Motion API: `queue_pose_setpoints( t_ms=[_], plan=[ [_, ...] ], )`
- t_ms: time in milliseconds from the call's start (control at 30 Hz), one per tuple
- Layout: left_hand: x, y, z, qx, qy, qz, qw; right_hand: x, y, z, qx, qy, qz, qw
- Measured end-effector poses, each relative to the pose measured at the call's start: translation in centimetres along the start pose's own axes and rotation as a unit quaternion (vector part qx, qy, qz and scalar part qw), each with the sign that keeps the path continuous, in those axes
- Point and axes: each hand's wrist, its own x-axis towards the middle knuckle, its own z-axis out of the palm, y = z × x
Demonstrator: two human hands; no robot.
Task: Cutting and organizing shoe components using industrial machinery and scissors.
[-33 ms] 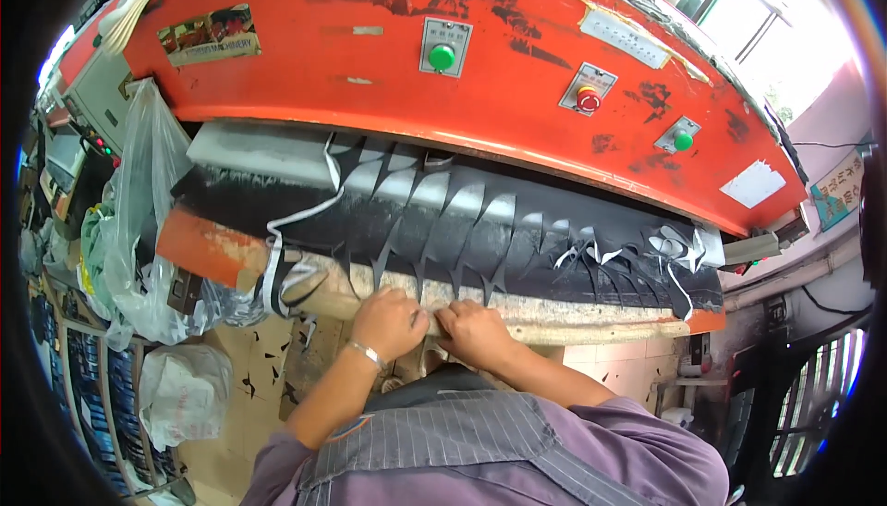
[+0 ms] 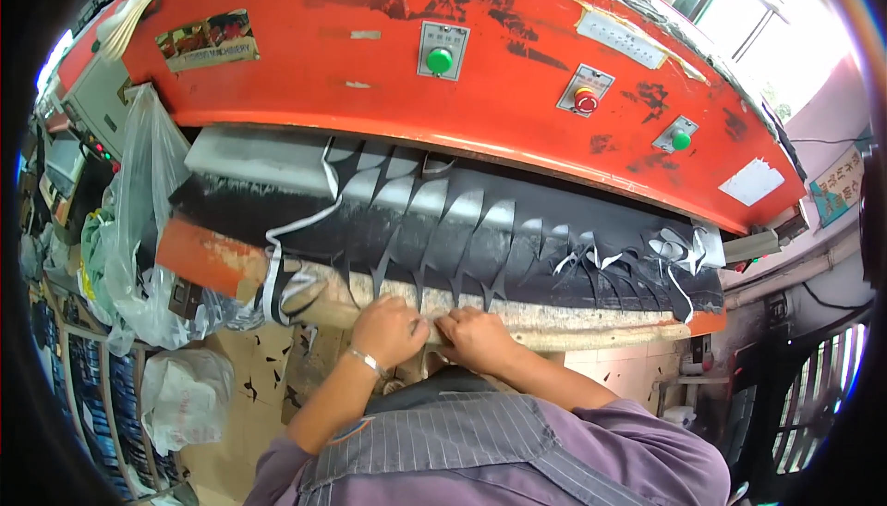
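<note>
My left hand (image 2: 388, 332) is closed at the front edge of a worn, pale work board (image 2: 573, 314). Close beside it, my right hand (image 2: 476, 336) is closed too, its fingers curled in at the same edge. Whatever the fingers hold, if anything, is hidden. Just beyond both hands lies a black sheet (image 2: 434, 229), cut through with curved slits. Thin pointed strips of it hang over the board toward my knuckles. Several pale, curled offcuts (image 2: 679, 245) lie bunched at its right end.
A large red machine front (image 2: 370, 62) stands over the sheet's far side. It bears two green buttons (image 2: 439, 60) and a red button (image 2: 586, 99). Clear plastic bags (image 2: 148, 229) hang at the left, above a white bag (image 2: 185, 400). Black scraps lie on the floor.
</note>
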Motion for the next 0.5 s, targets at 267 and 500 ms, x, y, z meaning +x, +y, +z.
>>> queue_pose_setpoints(
  t_ms=[267,500],
  plan=[
    [1.4,-1.1,-2.3,-0.018,-0.032,0.027,0.999,10.5,2.1,-4.1,0.054,0.129,0.282,0.949],
    [5.2,-3.4,-2.6,0.078,-0.052,0.029,0.995,14.6,5.6,-4.3,0.227,0.16,0.367,0.888]
  ],
)
